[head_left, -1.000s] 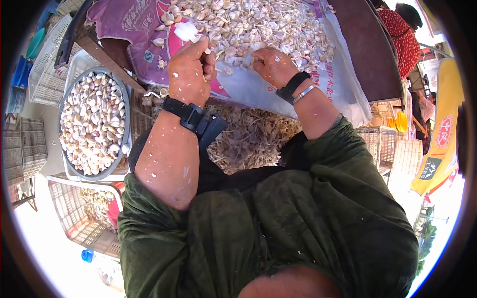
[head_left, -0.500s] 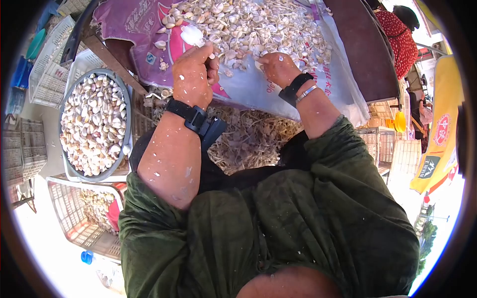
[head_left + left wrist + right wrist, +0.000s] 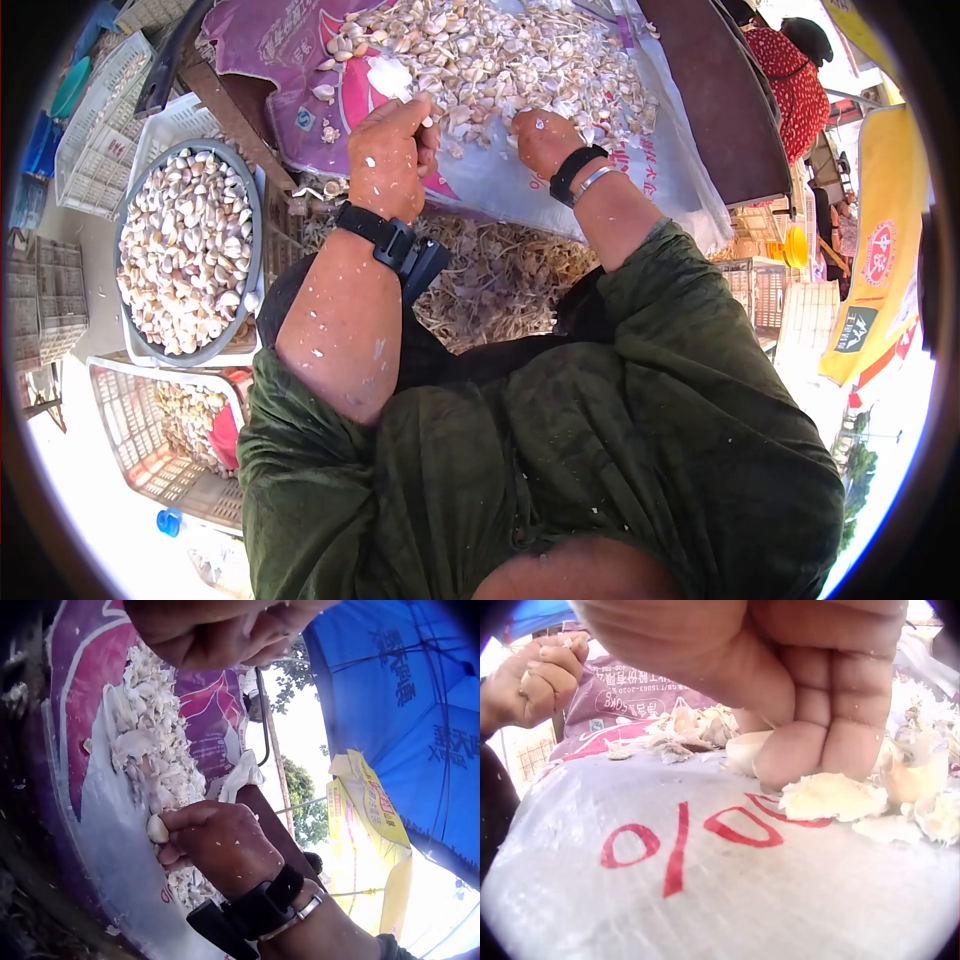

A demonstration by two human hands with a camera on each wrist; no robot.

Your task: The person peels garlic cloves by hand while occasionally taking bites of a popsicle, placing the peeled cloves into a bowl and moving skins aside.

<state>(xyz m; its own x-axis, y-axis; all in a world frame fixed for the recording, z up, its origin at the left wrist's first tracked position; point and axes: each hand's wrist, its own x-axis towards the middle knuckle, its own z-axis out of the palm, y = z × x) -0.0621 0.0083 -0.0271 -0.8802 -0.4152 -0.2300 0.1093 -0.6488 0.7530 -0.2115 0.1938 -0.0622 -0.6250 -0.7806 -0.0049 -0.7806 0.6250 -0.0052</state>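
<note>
Right hand (image 3: 548, 140) pinches garlic clove (image 3: 157, 829) in its fingers, low over red-printed sack (image 3: 500, 190), at near edge of garlic pile (image 3: 500, 60). Left hand (image 3: 388, 155) near it, fingers curled; can't tell if holding anything. Basin (image 3: 256, 215) of cloves left of bench (image 3: 735, 100).

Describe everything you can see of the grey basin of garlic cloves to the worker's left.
The grey basin looks like plastic, with a thin rim and an oval outline in the head view. It sits upright, filled with loose garlic cloves, whitish with purple tinges, which hide its floor. A white crate appears to support it. No one is touching it; its underside is hidden.
</note>
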